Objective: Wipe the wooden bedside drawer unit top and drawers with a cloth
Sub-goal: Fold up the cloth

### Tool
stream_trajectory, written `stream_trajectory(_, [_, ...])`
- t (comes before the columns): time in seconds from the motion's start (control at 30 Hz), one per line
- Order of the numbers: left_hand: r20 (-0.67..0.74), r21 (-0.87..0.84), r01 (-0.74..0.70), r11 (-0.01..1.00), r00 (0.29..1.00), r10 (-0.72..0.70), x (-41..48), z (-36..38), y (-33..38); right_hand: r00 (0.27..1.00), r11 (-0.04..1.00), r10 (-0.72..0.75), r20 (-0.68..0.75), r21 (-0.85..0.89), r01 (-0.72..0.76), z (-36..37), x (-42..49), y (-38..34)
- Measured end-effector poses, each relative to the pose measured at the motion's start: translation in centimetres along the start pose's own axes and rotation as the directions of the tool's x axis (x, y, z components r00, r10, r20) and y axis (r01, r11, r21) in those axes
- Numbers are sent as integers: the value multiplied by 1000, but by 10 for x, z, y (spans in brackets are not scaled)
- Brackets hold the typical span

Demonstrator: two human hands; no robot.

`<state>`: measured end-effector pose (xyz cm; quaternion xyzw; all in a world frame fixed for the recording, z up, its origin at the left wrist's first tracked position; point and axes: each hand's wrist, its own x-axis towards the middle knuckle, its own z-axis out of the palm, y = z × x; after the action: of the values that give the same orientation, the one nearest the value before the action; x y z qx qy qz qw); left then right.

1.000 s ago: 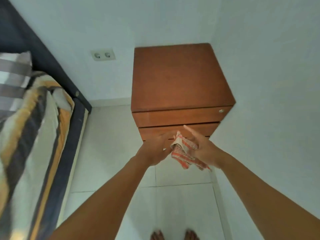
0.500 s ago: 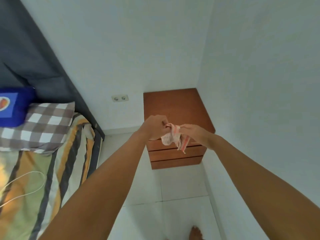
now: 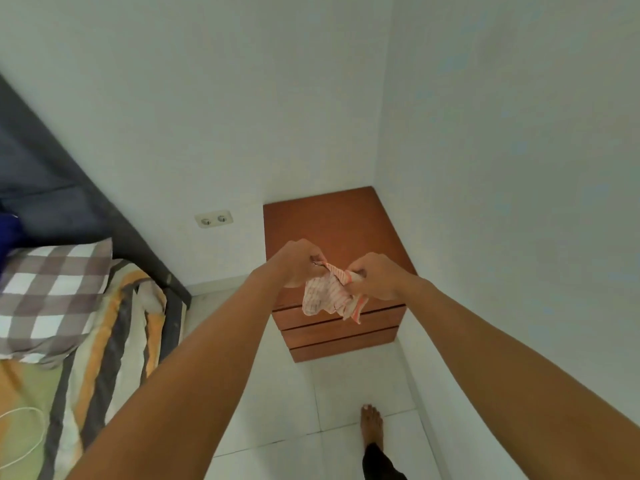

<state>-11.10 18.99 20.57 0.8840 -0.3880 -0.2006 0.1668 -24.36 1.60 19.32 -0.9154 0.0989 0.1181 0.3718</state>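
The wooden bedside drawer unit [image 3: 332,220] stands in the corner between two white walls, its bare top facing me and its drawer fronts [image 3: 339,332] below. In front of it, in the air, both hands hold a white cloth with red stripes [image 3: 327,296]. My left hand [image 3: 294,263] pinches its upper left edge. My right hand [image 3: 375,275] grips its upper right edge. The cloth hangs crumpled between them, above the unit's front edge and apart from the wood.
A bed with a striped sheet [image 3: 104,341] and a checked pillow [image 3: 52,289] lies at the left, against a dark headboard [image 3: 69,188]. A double wall socket [image 3: 214,219] sits left of the unit. My bare foot [image 3: 372,427] stands on the white tiled floor.
The view has pulled back and up from the unit. Both hands rose with the cloth from the drawer fronts to above the front edge, spreading it apart between them.
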Motion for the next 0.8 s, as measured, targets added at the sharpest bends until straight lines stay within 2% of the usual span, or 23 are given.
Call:
stream_trajectory(0.2, [217,51,67,996,973,-77,104,58,-9,983,961,125,137,-262,-85,-10,77,80])
stream_trajectory(0.33, [254,56,79,995,963,-91,185,89,0,970,931,217,105,-322,-173,-34,130,140])
stream_trajectory(0.43, [181,60,91,994,978,-100,238,103,11,973,898,229,-19,-383,-218,-54,162,175])
stream_trajectory(0.57, [-16,94,88,992,996,-87,287,111,27,958,849,162,-238,-461,-258,-74,191,199])
stream_trajectory(0.63, [-39,105,73,992,997,-70,299,118,31,950,813,147,-274,-514,-274,-74,197,208])
stream_trajectory(0.73, [187,175,61,983,978,-94,304,138,31,942,748,309,-131,-579,-326,-63,195,219])
stream_trajectory(0.8, [313,243,67,968,939,-143,298,154,26,920,755,390,-25,-563,-335,-52,192,222])
